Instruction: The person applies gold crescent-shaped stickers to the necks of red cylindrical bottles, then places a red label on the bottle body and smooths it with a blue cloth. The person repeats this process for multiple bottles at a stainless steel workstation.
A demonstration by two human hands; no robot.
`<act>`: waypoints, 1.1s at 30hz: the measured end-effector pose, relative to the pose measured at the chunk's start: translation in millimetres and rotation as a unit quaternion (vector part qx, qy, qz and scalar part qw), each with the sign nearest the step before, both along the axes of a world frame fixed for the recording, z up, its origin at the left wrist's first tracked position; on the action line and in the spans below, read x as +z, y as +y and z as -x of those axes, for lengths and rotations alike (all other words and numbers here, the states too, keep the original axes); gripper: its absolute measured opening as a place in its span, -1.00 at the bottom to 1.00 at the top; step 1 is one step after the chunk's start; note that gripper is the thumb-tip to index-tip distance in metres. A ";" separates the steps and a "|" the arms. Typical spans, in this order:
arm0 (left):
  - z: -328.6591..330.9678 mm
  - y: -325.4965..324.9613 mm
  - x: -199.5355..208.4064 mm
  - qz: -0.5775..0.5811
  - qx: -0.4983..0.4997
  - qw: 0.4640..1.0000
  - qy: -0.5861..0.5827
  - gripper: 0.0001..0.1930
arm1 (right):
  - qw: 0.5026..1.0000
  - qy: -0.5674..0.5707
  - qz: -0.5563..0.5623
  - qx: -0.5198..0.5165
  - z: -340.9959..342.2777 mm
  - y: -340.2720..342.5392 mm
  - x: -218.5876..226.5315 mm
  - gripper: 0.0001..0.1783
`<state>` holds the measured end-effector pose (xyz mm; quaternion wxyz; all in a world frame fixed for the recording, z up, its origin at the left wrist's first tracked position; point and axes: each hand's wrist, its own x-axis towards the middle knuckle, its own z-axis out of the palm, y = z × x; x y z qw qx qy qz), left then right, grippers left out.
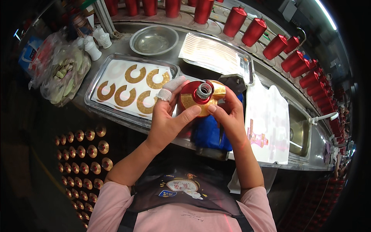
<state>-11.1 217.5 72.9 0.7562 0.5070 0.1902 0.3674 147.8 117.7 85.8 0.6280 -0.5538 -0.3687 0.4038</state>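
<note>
Between both hands I hold a red metallic bottle [186,90], its open threaded neck facing up. A gold C-shaped label [203,111] lies on the shoulder around the neck; a part of it stands out at the right, by my right fingers. My left hand [166,116] wraps the bottle's left side, with white covers on some fingers and the thumb on the gold label. My right hand [232,118] grips the right side, thumb pressing the label near the front. The bottle's lower body is hidden from above.
A metal tray [89,94] with gold C-shaped labels on a white sheet stands at left. Behind are a metal bowl [154,40] and a tray of pale strips [210,52]. Red bottles [235,21] line the back track. Right: white sheet [266,112], sink [299,129].
</note>
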 end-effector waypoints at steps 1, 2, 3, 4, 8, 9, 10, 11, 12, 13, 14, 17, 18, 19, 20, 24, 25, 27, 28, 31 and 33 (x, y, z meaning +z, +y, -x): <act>0.1 -0.8 0.2 -0.005 0.001 1.000 -0.001 -0.28 | 1.000 -0.003 -0.006 0.002 -0.6 0.7 -0.5 -0.43; 0.4 -1.8 0.4 -0.012 0.002 1.000 0.001 -0.29 | 1.000 -0.004 -0.004 0.006 -1.2 0.9 -0.6 -0.43; 0.5 -2.2 0.6 -0.019 0.005 1.000 0.003 -0.29 | 1.000 -0.008 0.000 0.004 -2.0 0.6 -0.5 -0.42; 0.5 -2.4 0.7 -0.023 0.007 1.000 0.008 -0.29 | 1.000 -0.010 0.013 0.002 -2.7 0.4 -0.2 -0.42; 1.1 -3.2 1.5 -0.025 0.005 1.000 0.011 -0.31 | 1.000 0.001 0.015 -0.003 -2.8 -0.6 0.9 -0.42; 0.6 -3.4 1.3 -0.027 0.008 1.000 0.009 -0.32 | 1.000 0.006 0.013 -0.004 -2.4 -0.6 1.1 -0.43; 0.6 -3.9 1.1 -0.029 0.011 0.999 0.007 -0.32 | 1.000 0.011 0.010 -0.004 -2.0 -0.6 1.1 -0.44; 0.8 -3.9 1.0 -0.025 0.009 1.000 0.005 -0.31 | 1.000 0.019 0.006 -0.006 -1.5 -0.6 1.4 -0.44; 0.6 -4.1 0.6 -0.021 0.007 1.000 0.002 -0.31 | 1.000 0.018 0.005 -0.005 -1.6 0.0 1.4 -0.45; 1.6 -4.5 0.2 -0.018 0.005 1.000 -0.001 -0.30 | 1.000 0.020 0.002 -0.005 -1.2 -0.1 1.5 -0.45; 1.7 -4.6 -0.2 -0.015 0.000 1.000 0.006 -0.28 | 1.000 0.019 0.005 -0.005 -1.6 0.4 1.8 -0.45; 2.1 -4.1 -1.6 -0.010 -0.007 1.000 0.019 -0.24 | 1.000 0.011 0.017 -0.005 -3.0 1.3 3.1 -0.45; 2.1 -4.0 -2.0 -0.010 -0.004 1.000 0.017 -0.24 | 1.000 0.006 0.022 -0.003 -3.7 1.3 3.8 -0.44; 1.6 -3.9 -2.6 -0.009 -0.003 1.000 0.018 -0.24 | 1.000 0.003 0.022 -0.003 -4.1 1.4 4.2 -0.43; 2.1 -4.5 -3.1 -0.023 0.006 1.000 0.014 -0.24 | 1.000 0.001 0.023 -0.004 -4.0 1.1 4.4 -0.43; 9.2 -11.6 -6.2 -0.214 0.068 0.973 0.053 -0.16 | 1.000 -0.006 0.027 -0.009 -0.2 -1.2 1.9 -0.41; 13.7 -14.9 -7.0 -0.296 0.099 0.948 0.057 -0.13 | 1.000 -0.009 0.026 -0.011 1.2 -1.7 0.4 -0.40; 17.5 -22.9 -10.9 -0.333 0.070 0.936 0.088 -0.12 | 1.000 -0.002 -0.010 -0.011 3.3 -0.7 -3.7 -0.40; 15.8 -27.3 -13.7 -0.329 0.094 0.938 0.059 -0.17 | 1.000 -0.003 -0.023 -0.014 3.4 -0.1 -5.6 -0.40; 18.3 -25.3 -20.7 -0.285 0.111 0.949 0.072 -0.33 | 1.000 -0.008 -0.024 -0.012 1.9 1.3 -10.0 -0.40; 16.4 -17.5 -23.4 -0.327 0.136 0.931 0.084 -0.41 | 0.999 -0.044 -0.022 -0.015 0.9 1.8 -11.4 -0.39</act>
